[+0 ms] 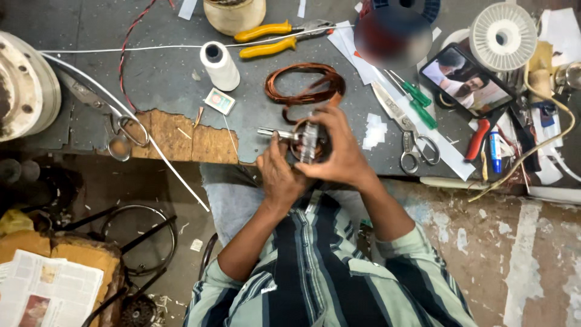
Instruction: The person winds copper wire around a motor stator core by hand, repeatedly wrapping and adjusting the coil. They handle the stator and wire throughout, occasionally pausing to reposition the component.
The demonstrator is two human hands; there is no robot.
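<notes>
Both my hands hold a small metal motor part with a steel shaft pointing left, at the front edge of the grey workbench. My left hand grips it from below and left. My right hand wraps over its top and right side. Copper wire loops lie on the bench just behind the part and trail down to it.
On the bench lie a white thread spool, yellow-handled pliers, scissors, green screwdrivers, a phone, a white wire reel and red-handled cutters. More scissors sit left, by a round metal housing.
</notes>
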